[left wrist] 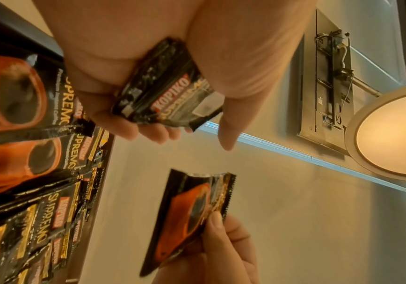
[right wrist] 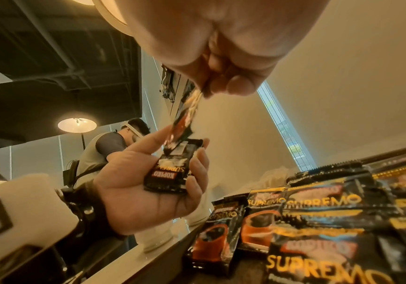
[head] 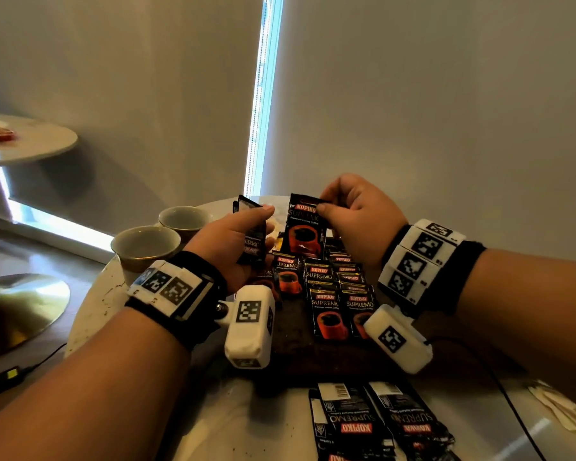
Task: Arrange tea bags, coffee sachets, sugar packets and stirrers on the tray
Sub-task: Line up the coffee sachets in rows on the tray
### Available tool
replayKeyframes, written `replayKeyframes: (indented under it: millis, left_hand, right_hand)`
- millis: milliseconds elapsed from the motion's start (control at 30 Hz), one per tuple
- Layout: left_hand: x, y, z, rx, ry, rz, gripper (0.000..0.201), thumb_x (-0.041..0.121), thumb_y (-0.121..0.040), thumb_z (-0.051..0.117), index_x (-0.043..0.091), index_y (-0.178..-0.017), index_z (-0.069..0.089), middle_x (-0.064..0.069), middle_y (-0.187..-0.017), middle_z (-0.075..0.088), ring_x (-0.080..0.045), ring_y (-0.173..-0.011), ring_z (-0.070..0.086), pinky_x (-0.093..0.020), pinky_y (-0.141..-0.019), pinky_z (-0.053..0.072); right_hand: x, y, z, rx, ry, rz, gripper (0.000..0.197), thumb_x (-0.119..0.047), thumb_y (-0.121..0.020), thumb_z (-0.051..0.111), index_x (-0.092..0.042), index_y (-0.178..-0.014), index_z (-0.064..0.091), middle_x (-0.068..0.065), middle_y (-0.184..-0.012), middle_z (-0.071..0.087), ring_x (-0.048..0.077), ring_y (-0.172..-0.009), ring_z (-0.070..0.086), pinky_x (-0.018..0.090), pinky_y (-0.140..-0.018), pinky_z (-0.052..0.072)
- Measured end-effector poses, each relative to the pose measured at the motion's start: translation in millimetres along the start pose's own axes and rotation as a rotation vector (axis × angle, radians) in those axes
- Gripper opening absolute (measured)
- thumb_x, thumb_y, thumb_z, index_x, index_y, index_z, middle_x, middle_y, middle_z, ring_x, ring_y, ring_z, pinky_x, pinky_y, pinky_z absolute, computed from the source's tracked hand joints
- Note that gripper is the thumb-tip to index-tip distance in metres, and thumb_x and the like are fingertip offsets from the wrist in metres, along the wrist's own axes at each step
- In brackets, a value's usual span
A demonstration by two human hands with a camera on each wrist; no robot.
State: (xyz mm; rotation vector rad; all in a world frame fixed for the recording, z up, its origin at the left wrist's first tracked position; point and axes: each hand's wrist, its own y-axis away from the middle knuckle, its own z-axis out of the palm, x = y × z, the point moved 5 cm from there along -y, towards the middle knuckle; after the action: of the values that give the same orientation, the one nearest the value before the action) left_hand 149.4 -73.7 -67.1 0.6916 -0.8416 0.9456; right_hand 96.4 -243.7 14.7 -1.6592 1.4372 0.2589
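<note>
My right hand [head: 346, 207] pinches the top corner of a black Kopiko coffee sachet [head: 305, 227], which hangs upright above the dark tray [head: 300, 331]. In the left wrist view the same sachet [left wrist: 190, 213] shows below, pinched by right fingers [left wrist: 219, 230]. My left hand [head: 243, 234] grips a small stack of sachets [head: 255, 241], seen close up [left wrist: 168, 98] and from the right wrist view [right wrist: 172, 171]. Rows of sachets [head: 333, 294] lie overlapping on the tray, also visible [right wrist: 318, 221]. More sachets [head: 376, 424] lie face up on the table nearest me.
Two empty ceramic cups [head: 147, 247] stand at the left behind my left wrist. Pale paper packets [head: 559, 410] lie at the table's right edge. A black cable [head: 512, 407] runs across the table at the right. Another person [right wrist: 109, 146] stands in the background.
</note>
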Motion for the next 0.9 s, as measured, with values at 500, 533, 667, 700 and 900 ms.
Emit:
replayKeyframes:
  millis: [500, 533, 667, 700, 900]
  left_hand:
    - [0, 2, 4, -0.02, -0.101, 0.085, 0.039, 0.004, -0.089, 0.067, -0.003, -0.126, 0.06, -0.027, -0.113, 0.071, -0.041, -0.1, 0.072, -0.05, -0.081, 0.06]
    - [0, 2, 3, -0.015, -0.101, 0.082, 0.04, 0.005, -0.088, 0.068, -0.003, -0.126, 0.06, -0.026, -0.112, 0.071, -0.041, -0.099, 0.072, -0.047, -0.077, 0.059]
    - [-1, 1, 1, 0.007, -0.115, 0.077, 0.04, 0.009, -0.087, 0.069, -0.003, -0.124, 0.061, -0.026, -0.111, 0.072, -0.041, -0.097, 0.073, -0.046, -0.076, 0.059]
    - [0, 2, 1, 0.006, -0.117, 0.078, 0.041, 0.009, -0.087, 0.07, -0.003, -0.125, 0.061, -0.027, -0.113, 0.071, -0.042, -0.098, 0.072, -0.049, -0.079, 0.059]
    - [0, 4, 2, 0.0, -0.155, 0.083, 0.033, 0.008, -0.09, 0.066, -0.004, -0.121, 0.063, -0.028, -0.111, 0.071, -0.043, -0.097, 0.072, -0.05, -0.08, 0.06]
  right_hand:
    - [-22, 16, 12, -0.246, 0.375, -0.218, 0.034, -0.045, -0.08, 0.073, -0.028, -0.104, 0.055, -0.012, -0.105, 0.054, 0.002, -0.086, 0.051, 0.019, -0.074, 0.045]
    - [-27, 18, 14, -0.295, 0.467, -0.28, 0.043, -0.053, -0.075, 0.073, -0.028, -0.104, 0.055, -0.012, -0.113, 0.052, 0.005, -0.097, 0.049, 0.021, -0.083, 0.045]
    - [-31, 22, 21, -0.398, 0.628, -0.327, 0.059, -0.06, -0.068, 0.08, -0.023, -0.11, 0.059, -0.004, -0.134, 0.046, 0.014, -0.122, 0.039, 0.025, -0.095, 0.036]
    - [-31, 23, 23, -0.401, 0.649, -0.339, 0.059, -0.058, -0.069, 0.081, -0.021, -0.111, 0.06, -0.002, -0.135, 0.046, 0.015, -0.122, 0.04, 0.024, -0.094, 0.035]
    - [-31, 21, 32, -0.396, 0.66, -0.375, 0.046, -0.046, -0.072, 0.079, -0.021, -0.107, 0.061, -0.002, -0.128, 0.052, 0.015, -0.115, 0.047, 0.024, -0.091, 0.042]
